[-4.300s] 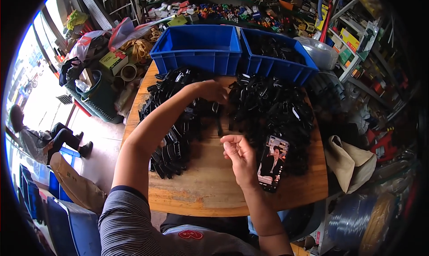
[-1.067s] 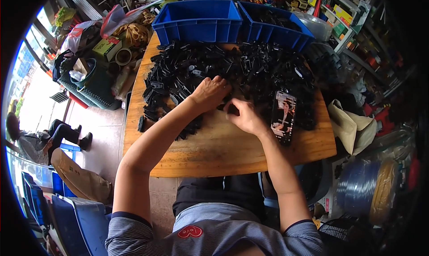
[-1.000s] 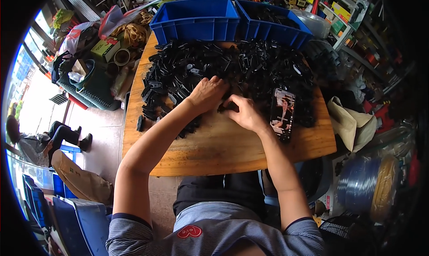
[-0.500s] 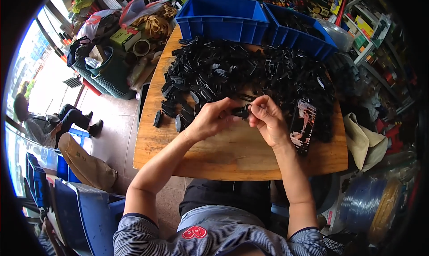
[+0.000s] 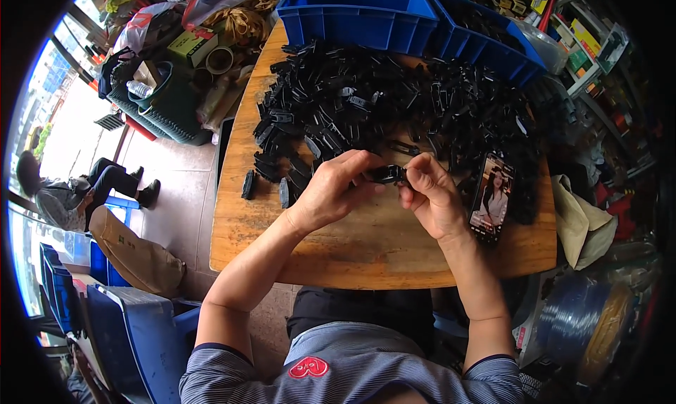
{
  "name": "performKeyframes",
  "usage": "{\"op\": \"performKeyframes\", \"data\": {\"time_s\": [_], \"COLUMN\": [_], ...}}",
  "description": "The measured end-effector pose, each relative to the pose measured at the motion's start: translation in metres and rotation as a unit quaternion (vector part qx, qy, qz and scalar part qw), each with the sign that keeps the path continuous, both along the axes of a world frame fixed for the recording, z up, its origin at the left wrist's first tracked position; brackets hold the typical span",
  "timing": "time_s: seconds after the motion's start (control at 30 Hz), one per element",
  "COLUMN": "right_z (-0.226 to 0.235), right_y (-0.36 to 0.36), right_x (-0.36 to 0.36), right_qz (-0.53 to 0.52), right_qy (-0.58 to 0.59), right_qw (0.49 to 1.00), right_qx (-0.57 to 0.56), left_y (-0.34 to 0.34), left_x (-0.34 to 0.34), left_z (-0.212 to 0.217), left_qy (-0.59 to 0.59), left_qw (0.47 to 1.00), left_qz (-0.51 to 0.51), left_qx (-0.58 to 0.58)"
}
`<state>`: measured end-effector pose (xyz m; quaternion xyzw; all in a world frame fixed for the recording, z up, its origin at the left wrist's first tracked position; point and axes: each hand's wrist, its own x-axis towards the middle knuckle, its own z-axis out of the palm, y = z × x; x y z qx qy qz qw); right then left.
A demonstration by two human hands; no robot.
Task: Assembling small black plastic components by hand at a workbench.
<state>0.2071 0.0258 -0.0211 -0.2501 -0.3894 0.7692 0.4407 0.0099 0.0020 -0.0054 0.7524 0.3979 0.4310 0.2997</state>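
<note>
Over the near half of the wooden table (image 5: 366, 263), a small black plastic clip-like part (image 5: 387, 173) is held between the thumb and fingers of my left hand (image 5: 331, 191). My right hand (image 5: 435, 198) is closed at the part's right end, thumb and fingertips pinched together; what lies between them is too small to make out. Just beyond my hands spreads a wide heap of similar black plastic parts (image 5: 338, 101). A few loose ones lie at its left edge, such as a single part (image 5: 248, 184).
A phone (image 5: 492, 198) with a lit screen lies right of my right hand. Two blue bins (image 5: 359, 27) stand along the far edge; the right bin (image 5: 486, 48) holds dark parts. Left are a green basket (image 5: 165, 108) and a seated person (image 5: 77, 193). Beige cloth (image 5: 581, 224) hangs at the right.
My right hand has shifted slightly right, away from my left, so more of the black part shows between them. The whole view has shifted a little, and the phone's screen picture differs.
</note>
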Motion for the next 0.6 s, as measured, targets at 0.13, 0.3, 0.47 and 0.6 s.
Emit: {"op": "performKeyframes", "data": {"time_s": [0.13, 0.3, 0.47, 0.6], "right_z": [-0.003, 0.014, 0.012, 0.021], "right_y": [-0.001, -0.006, -0.008, -0.004], "right_x": [0.001, -0.001, -0.006, 0.000], "right_qz": [0.045, 0.049, -0.013, -0.003], "right_qy": [-0.036, -0.092, -0.079, -0.137], "right_qw": [0.997, 0.995, 0.993, 0.962], "right_qx": [0.042, -0.004, 0.082, 0.237], "left_y": [-0.002, -0.004, -0.004, -0.002], "left_x": [0.000, -0.001, 0.010, 0.025], "left_z": [-0.003, -0.003, 0.009, 0.009], "left_qy": [-0.007, 0.017, -0.184, -0.248], "left_qw": [1.000, 1.000, 0.937, 0.927], "left_qz": [0.011, 0.003, -0.078, -0.134], "left_qx": [0.009, 0.022, -0.286, -0.247]}}
